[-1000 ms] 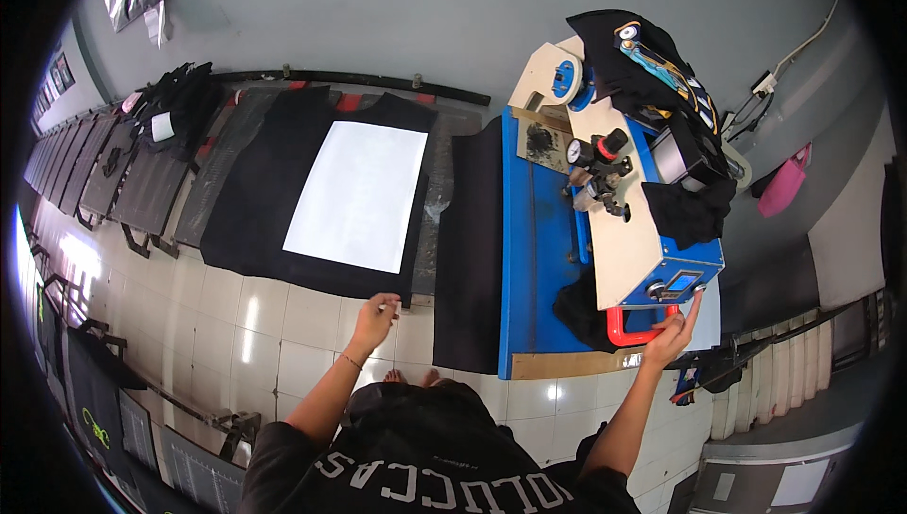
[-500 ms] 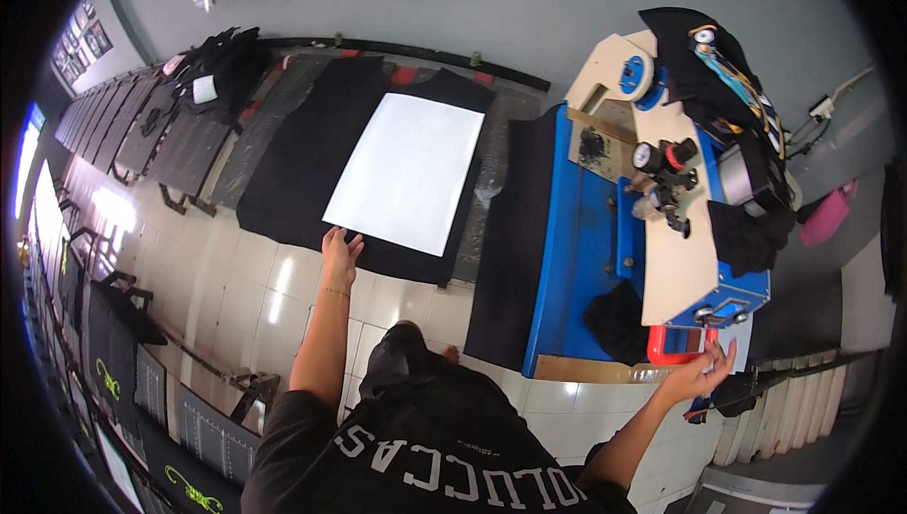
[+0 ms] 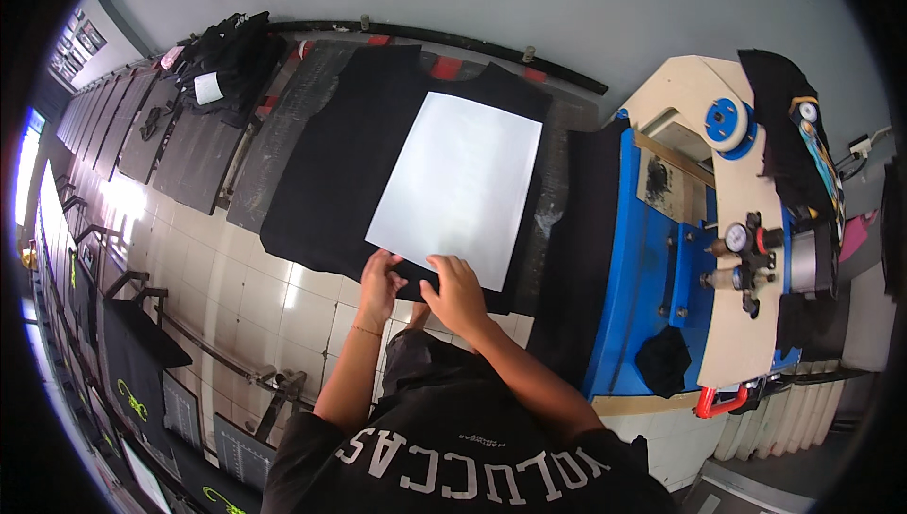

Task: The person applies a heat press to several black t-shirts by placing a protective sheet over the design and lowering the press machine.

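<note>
Both hands have come together since half a second ago, when the right hand was off by the blue press machine and the left hand alone reached the black garment. Fingers of each hand now lie bent on the near edge of the white sheet; whether they pinch it cannot be told. That sheet lies flat on the garment, left of the machine. Beyond the garment lies a pile of dark clothes.

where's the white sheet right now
In the head view, the white sheet lies on the black shirt, left of the blue press, both hands at its near edge.
</note>
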The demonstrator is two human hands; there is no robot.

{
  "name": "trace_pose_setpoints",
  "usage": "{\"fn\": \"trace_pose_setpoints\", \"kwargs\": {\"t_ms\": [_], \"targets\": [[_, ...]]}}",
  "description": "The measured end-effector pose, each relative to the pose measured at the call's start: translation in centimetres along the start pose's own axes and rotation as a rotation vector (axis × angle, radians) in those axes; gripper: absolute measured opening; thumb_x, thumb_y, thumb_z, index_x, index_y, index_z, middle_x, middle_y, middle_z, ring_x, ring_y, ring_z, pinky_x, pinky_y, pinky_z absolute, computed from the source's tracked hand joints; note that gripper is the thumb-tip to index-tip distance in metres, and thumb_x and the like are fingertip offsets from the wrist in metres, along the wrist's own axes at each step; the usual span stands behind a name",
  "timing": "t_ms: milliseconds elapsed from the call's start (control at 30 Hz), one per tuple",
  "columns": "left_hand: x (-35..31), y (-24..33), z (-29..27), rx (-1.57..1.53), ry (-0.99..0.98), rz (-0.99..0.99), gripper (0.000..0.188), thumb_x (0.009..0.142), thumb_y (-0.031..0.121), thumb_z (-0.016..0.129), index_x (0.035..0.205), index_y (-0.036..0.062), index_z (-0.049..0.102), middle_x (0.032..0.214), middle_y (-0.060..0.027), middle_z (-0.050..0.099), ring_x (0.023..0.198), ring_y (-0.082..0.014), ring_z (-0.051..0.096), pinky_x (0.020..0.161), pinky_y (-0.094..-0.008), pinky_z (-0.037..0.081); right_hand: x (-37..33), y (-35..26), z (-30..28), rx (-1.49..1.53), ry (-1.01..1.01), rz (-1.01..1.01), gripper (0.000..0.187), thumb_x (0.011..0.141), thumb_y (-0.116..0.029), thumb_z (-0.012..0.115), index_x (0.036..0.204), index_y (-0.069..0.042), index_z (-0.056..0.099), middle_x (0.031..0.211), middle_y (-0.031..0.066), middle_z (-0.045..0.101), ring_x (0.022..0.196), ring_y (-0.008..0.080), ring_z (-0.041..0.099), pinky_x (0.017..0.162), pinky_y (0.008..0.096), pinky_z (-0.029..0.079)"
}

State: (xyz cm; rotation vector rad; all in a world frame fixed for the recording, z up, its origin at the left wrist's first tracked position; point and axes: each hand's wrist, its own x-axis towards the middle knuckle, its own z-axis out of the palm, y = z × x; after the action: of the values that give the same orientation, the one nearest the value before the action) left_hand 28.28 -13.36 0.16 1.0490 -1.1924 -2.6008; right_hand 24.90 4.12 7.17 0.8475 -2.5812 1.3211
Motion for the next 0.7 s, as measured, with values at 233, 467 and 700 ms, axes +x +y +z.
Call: {"fn": "trace_pose_setpoints", "kwargs": {"t_ms": [233,467,700], "targets": [[0.1,2.3,1.7,1.032,-0.151,0.622,0.035,0.093,0.011,0.057,0.125,-0.0021,0.055,0.117,-0.0159,0.062,0.111,-0.0288,0.056,0.098,-0.0376,0.043,5.1,3.2,4.6,-0.171,-0.062,0.307,0.023,0.084,-0.027,0.068,0.086,-0.005,0.062,0.081,0.0148,0.064,0.082,0.0367,0.061,0.074,0.0477,0.045],[5.1,1.5,5.6,1.639,-0.436,0.822,0.070,0.090,0.032,0.062,0.144,-0.0031,0.035,0.151,-0.0241,0.030,0.142,-0.0409,0.025,0.116,-0.0524,0.021,9.6,11.5,-3.6,-0.121,-0.004,0.547,0.032,0.090,-0.029,0.064,0.082,0.001,0.056,0.077,0.0203,0.062,0.073,0.0398,0.061,0.064,0.0455,0.045],[7.1,1.6,7.2,1.791,-0.559,0.793,0.073,0.093,0.049,0.052,0.147,0.0032,0.034,0.155,-0.0217,0.026,0.145,-0.0406,0.021,0.117,-0.0532,0.017,18.0,20.1,-11.9,-0.290,0.071,0.572,0.029,0.088,-0.019,0.065,0.072,0.002,0.051,0.062,0.0150,0.053,0.056,0.0215,0.050,0.056,0.0393,0.040]]}}
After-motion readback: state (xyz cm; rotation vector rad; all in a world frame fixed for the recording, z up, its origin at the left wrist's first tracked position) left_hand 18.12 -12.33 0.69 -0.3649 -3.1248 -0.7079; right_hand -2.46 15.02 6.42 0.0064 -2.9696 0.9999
